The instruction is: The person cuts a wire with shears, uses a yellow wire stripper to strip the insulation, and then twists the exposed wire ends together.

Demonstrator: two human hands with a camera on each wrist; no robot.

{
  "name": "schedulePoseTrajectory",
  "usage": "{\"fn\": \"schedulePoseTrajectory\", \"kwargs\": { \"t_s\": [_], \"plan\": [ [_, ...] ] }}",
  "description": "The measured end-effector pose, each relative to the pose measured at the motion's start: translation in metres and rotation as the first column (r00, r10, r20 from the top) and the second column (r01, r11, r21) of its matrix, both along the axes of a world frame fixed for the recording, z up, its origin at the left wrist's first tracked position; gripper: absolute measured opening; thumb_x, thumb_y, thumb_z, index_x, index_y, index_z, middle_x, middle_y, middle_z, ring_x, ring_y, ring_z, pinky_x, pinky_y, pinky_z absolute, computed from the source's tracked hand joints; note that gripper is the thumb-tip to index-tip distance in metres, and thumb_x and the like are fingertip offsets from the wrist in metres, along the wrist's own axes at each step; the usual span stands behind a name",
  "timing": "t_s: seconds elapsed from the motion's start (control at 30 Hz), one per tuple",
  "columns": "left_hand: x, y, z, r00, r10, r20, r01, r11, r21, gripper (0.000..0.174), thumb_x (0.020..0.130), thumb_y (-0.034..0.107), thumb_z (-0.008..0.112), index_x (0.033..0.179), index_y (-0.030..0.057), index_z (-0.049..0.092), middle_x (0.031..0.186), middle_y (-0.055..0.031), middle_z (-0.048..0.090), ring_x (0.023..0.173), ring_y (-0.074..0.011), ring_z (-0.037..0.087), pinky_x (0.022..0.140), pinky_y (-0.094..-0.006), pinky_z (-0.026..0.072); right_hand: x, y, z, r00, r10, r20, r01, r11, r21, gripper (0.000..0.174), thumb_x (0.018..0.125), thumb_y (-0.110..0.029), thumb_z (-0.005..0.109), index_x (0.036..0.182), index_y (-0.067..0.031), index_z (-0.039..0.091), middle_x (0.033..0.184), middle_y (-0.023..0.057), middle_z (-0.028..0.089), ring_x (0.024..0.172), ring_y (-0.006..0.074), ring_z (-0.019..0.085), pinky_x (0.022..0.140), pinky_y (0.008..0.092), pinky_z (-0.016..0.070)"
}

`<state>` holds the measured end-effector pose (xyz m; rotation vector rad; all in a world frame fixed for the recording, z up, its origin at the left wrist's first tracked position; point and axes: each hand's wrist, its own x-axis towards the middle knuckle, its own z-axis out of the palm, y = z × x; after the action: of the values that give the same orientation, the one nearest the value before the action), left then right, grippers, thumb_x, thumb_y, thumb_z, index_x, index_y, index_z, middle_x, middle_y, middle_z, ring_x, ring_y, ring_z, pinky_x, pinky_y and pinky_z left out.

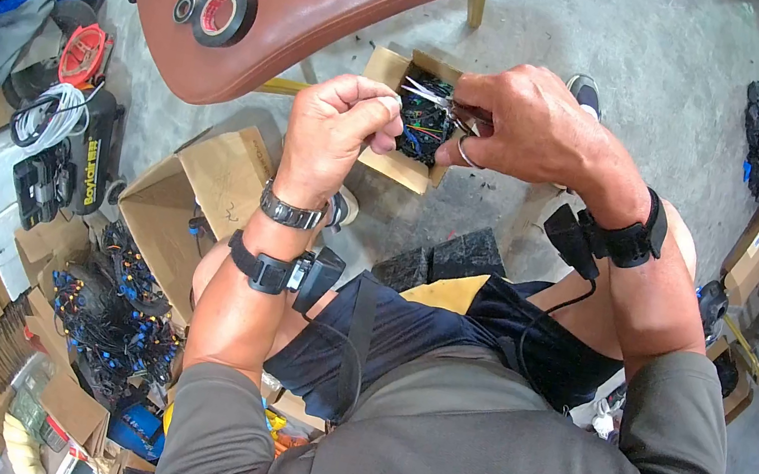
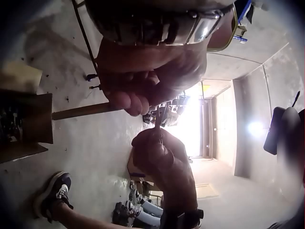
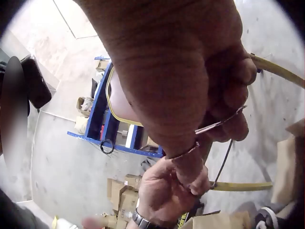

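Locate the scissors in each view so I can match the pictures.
Head: scissors upper centre, gripped by the right hand.
Left wrist: centre, only a thin dark sliver, not surely the blades.
Right wrist: metal handles, right of centre.
Shared landmark: the left hand, pinching a thin wire.

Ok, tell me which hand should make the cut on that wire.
Right. The right hand holds the scissors, their blades pointing toward the left hand, which is busy pinching the wire just beside them. The left should probably only steady it.
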<state>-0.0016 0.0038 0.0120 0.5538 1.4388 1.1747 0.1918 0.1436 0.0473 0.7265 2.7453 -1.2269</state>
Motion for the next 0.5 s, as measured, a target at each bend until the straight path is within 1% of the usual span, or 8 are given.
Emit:
{"fn": "schedulePoseTrajectory", "kwargs": {
  "t_s": [0.07, 0.17, 0.27, 0.37, 0.5],
  "plan": [
    [0.001, 0.0, -0.001, 0.998, 0.032, 0.05, -0.033, 0.999, 0.025, 0.011, 0.092, 0.006, 0.066, 0.099, -0.0014, 0.068, 0.081, -0.008, 0.07, 0.064, -0.0141, 0.064, 0.059, -0.0277, 0.0508, 0.0, -0.004, -0.003, 1.0, -0.002, -0.025, 0.002, 1.0, 0.0, 0.04, 0.071, -0.032, 0.087, 0.082, -0.0011, 0.064, 0.062, 0.0122, 0.062, 0.058, 0.033, 0.061, 0.057, 0.0434, 0.0462],
    [0.003, -0.001, -0.002, 0.997, 0.043, 0.057, -0.046, 0.998, 0.053, 0.011, 0.092, 0.006, 0.065, 0.1, -0.0017, 0.068, 0.082, -0.0089, 0.07, 0.066, -0.0147, 0.064, 0.06, -0.0278, 0.051, -0.002, -0.007, -0.01, 0.999, 0.0, -0.054, -0.001, 1.0, -0.01, 0.043, 0.07, -0.035, 0.087, 0.082, -0.0011, 0.064, 0.062, 0.0116, 0.061, 0.057, 0.0326, 0.062, 0.055, 0.0424, 0.0467],
    [0.007, -0.002, -0.003, 0.995, 0.064, 0.081, -0.071, 0.994, 0.081, 0.011, 0.093, 0.005, 0.065, 0.101, -0.002, 0.067, 0.082, -0.0092, 0.07, 0.067, -0.015, 0.064, 0.061, -0.0277, 0.0512, -0.005, -0.012, -0.01, 0.997, -0.006, -0.08, 0.005, 1.0, -0.008, 0.045, 0.071, -0.038, 0.086, 0.084, -0.0008, 0.064, 0.062, 0.0113, 0.061, 0.058, 0.0328, 0.063, 0.056, 0.0418, 0.0477],
    [0.009, -0.003, -0.005, 0.993, 0.075, 0.096, -0.085, 0.991, 0.102, 0.011, 0.093, 0.004, 0.064, 0.101, -0.0023, 0.067, 0.082, -0.0091, 0.07, 0.067, -0.0151, 0.064, 0.062, -0.0277, 0.0512, -0.008, -0.014, -0.01, 0.998, -0.012, -0.065, 0.012, 1.0, -0.003, 0.047, 0.071, -0.04, 0.086, 0.085, -0.0005, 0.064, 0.062, 0.0118, 0.062, 0.059, 0.0332, 0.064, 0.057, 0.0418, 0.0487],
    [0.009, -0.004, -0.007, 0.993, 0.062, 0.103, -0.073, 0.991, 0.11, 0.011, 0.092, 0.004, 0.064, 0.101, -0.0025, 0.067, 0.082, -0.0092, 0.069, 0.067, -0.015, 0.063, 0.062, -0.0278, 0.0506, -0.01, -0.017, -0.01, 0.997, -0.027, -0.074, 0.028, 1.0, 0.009, 0.049, 0.071, -0.041, 0.086, 0.086, -0.0001, 0.064, 0.062, 0.0125, 0.062, 0.06, 0.034, 0.064, 0.058, 0.0425, 0.0494]
  ]
}}
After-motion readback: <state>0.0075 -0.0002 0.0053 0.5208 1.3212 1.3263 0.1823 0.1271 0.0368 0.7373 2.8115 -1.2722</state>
